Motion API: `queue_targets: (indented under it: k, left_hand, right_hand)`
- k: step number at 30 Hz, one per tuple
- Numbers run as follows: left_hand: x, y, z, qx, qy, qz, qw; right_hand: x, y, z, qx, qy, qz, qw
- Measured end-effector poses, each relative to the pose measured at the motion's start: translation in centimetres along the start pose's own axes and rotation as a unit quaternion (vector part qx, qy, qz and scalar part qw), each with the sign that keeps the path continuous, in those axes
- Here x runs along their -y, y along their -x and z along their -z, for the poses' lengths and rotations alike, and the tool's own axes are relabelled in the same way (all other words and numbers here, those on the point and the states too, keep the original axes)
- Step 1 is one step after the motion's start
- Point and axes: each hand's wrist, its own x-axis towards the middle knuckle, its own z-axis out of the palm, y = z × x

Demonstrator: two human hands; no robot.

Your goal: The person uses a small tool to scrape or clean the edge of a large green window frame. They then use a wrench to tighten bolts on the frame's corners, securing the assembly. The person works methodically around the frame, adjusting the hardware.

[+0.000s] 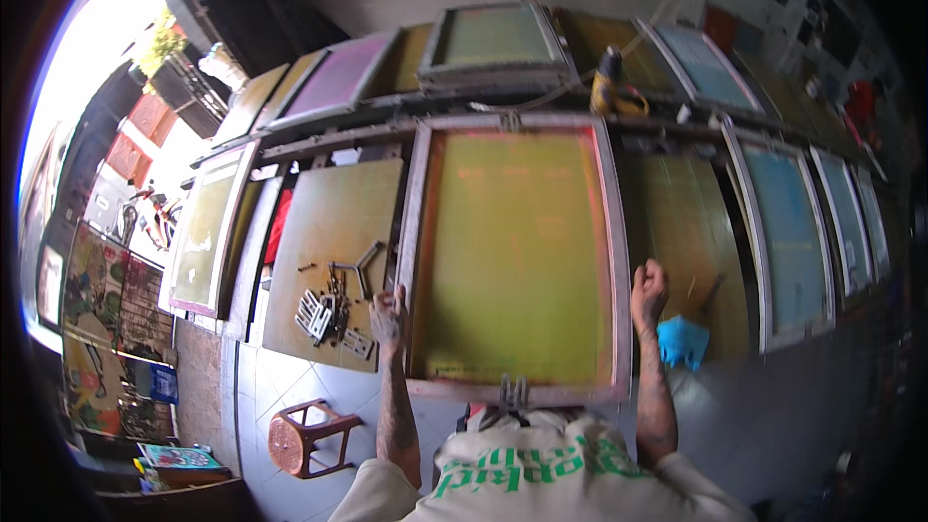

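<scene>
while fingers (391,301) (652,275) flank the screen (512,261), contact unclear, shirt (522,500) cropped

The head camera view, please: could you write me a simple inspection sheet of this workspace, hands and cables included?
Surface: tan boards lie either side of the middle screen.
Job's things: one framed yellow-green screen, between the hands.
Clutter: loose metal pieces on the left board; a light-blue item, kind unclear, near the right forearm.
Hands: left hand at the screen's left edge, contact unclear; right hand beside its right edge, fingers curled.
Cables: a pale cord near a yellow hand tool.
Surroundings: brown stool on tiled floor.
</scene>
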Motion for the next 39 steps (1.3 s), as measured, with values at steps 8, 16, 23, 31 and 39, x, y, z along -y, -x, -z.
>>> queue_targets:
  k: [8,16,23,31,39]
  left_hand:
    - [0.0,4.6,1.4,0.154,0.13,0.115,0.973]
    - [-2.4,9.2,5.3,0.072,0.113,0.081,0.988]
    - [-2.8,12.0,9.1,0.046,0.178,0.164,0.969]
    - [1.3,-0.3,8.0,-0.047,0.077,0.051,0.995]
    - [5.3,-8.8,2.8,0.175,-0.18,0.045,0.967]
  right_hand:
    - [-11.4,-6.8,12.0,-0.128,0.193,-0.129,0.964]
    - [-23.8,-5.4,14.2,0.003,0.187,-0.058,0.981]
    - [-22.2,-8.4,14.7,0.155,0.295,-0.169,0.928]
    - [-15.7,-5.9,15.7,-0.067,0.156,-0.107,0.98]
    - [7.3,6.6,6.8,0.061,-0.114,-0.134,0.982]
